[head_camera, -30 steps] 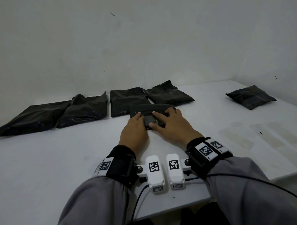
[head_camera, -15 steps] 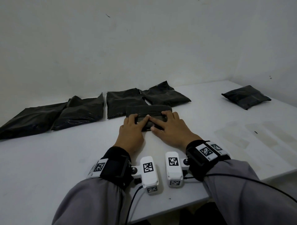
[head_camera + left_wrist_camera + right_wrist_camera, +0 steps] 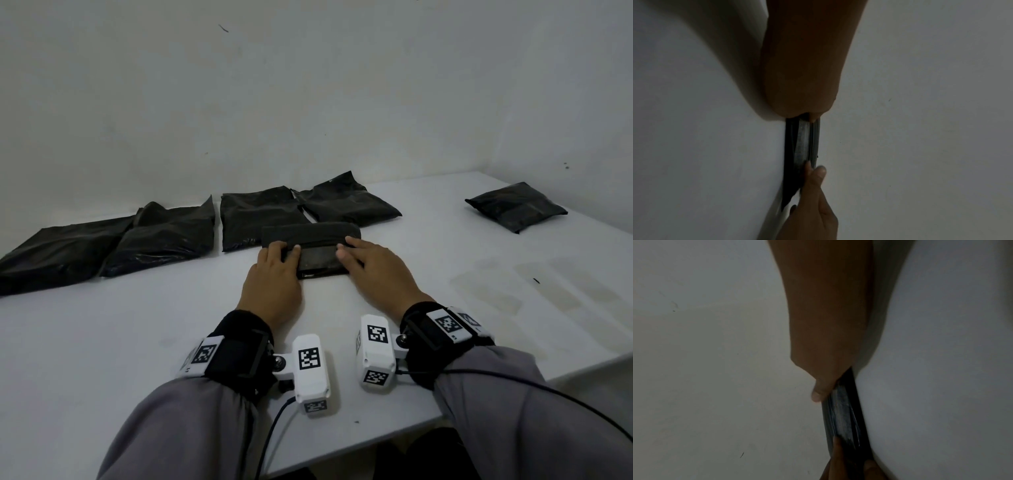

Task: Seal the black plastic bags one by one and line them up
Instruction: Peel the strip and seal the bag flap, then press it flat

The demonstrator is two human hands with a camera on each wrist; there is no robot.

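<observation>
Both hands, left hand (image 3: 272, 274) and right hand (image 3: 373, 270), have slid apart, flat fingers pressing folded black plastic bag (image 3: 320, 260); white counter (image 3: 102, 342), bare grey wall (image 3: 308, 102).

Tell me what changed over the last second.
The left hand and right hand, close together a second ago, slid apart along the folded flap of the bag being sealed, fingers pressing it flat. The row of bags and the lone bag stayed put.

Grey sleeves (image 3: 191, 428), black wrist straps (image 3: 239, 346) w/ white tagged camera blocks (image 3: 311, 371), black cables (image 3: 270, 438).
</observation>
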